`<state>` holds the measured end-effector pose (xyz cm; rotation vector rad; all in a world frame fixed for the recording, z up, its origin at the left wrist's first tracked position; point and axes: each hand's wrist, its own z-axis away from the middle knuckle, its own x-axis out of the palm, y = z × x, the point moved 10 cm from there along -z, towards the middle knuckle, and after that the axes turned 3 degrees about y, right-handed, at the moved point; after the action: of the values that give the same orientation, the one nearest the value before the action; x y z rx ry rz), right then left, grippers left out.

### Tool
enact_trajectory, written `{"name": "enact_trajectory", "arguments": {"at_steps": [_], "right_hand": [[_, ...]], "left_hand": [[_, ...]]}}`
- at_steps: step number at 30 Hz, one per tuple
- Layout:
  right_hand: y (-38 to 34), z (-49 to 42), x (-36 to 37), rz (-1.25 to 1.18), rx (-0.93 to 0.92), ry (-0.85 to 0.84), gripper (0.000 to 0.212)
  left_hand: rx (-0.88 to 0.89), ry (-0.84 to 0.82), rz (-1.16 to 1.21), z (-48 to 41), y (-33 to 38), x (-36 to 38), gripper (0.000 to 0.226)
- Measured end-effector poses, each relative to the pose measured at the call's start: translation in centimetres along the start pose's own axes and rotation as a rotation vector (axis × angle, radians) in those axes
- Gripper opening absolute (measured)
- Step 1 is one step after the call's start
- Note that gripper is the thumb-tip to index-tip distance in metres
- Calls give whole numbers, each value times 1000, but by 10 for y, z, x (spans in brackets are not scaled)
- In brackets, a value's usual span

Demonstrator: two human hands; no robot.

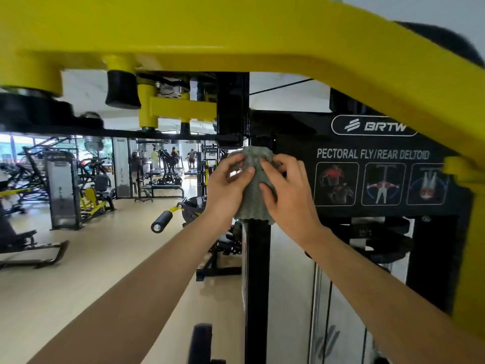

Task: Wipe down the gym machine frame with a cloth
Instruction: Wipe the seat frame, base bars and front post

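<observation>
Head view shows both hands up high on the gym machine. The grey cloth point(253, 185) is wrapped round the black post point(258, 285) of the frame, near its top. The left hand point(225, 185) holds the cloth from the left side, with its fingers curled over it. The right hand point(286, 190) holds it from the right side the same way. The sign point(380, 179) with the little pictures is just to the right of the post. The big yellow arm point(236, 30) goes across above.

I think the job right now is to rub this post clean. A good way would be to squeeze the cloth snug round the post and slide it slowly down, so many sides get wiped in one go. Both hands should press the same, or the cloth may bunch up and skip a part. The far side of the post is hidden, so I cannot tell if the cloth goes all the way round.
</observation>
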<state>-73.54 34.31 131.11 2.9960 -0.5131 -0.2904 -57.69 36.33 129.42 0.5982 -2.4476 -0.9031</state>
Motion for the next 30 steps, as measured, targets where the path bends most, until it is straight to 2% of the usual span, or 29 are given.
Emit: {"name": "enact_trajectory", "arguments": {"at_steps": [8, 16, 20, 23, 27, 30], "right_hand": [[-1, 54, 10, -32, 148, 4, 44], [-3, 126, 20, -135, 326, 21, 43], [9, 153, 24, -201, 546, 28, 38], [19, 166, 32, -300, 707, -67, 38], [26, 175, 48, -532, 942, -267, 40], [23, 169, 51, -755, 1049, -276, 39]], "left_hand": [[12, -101, -184, 34, -24, -14, 39], [-48, -136, -234, 87, -67, -31, 42], [-62, -156, -267, 111, -79, -38, 44], [-97, -180, -306, 125, -89, -44, 48], [-106, -183, -312, 134, -91, -48, 47], [-89, -178, -283, 129, -80, -43, 43]]}}
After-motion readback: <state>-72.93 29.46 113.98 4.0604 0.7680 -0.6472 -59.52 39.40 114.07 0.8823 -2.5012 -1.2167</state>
